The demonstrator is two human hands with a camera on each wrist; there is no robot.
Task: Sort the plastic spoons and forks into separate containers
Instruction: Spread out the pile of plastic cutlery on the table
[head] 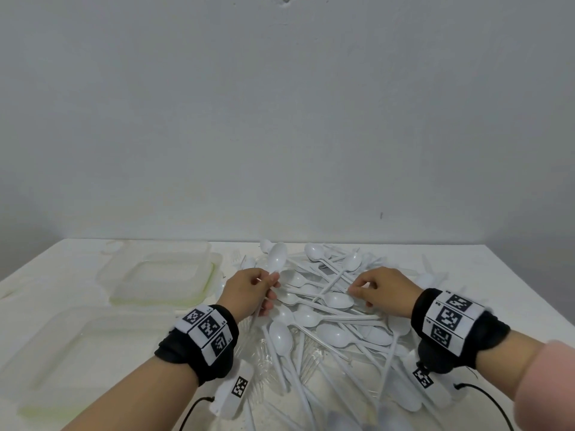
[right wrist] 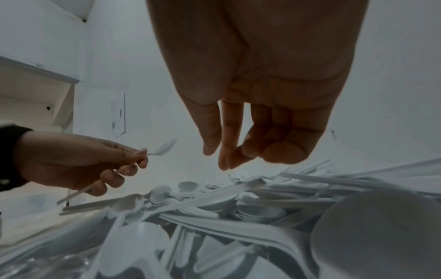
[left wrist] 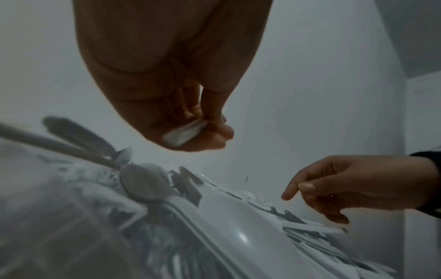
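Note:
A big heap of white plastic spoons (head: pixel 326 309) covers the middle of the white table (head: pixel 497 275), with clear plastic forks (head: pixel 264 359) half buried at its near left. My left hand (head: pixel 267 287) grips one white spoon (head: pixel 277 259) by the handle, bowl pointing up and away; the right wrist view shows this held spoon (right wrist: pixel 164 148) above the heap. My right hand (head: pixel 357 290) hovers just over the heap's centre. Its fingers (right wrist: pixel 223 147) hang loosely curled, thumb near the index, and hold nothing.
Two clear rectangular containers stand left of the heap, one at the back (head: pixel 124 259) and one nearer me (head: pixel 46 337). A plain wall rises behind the table. In the right wrist view a white shelf (right wrist: pixel 35 85) stands off to the left.

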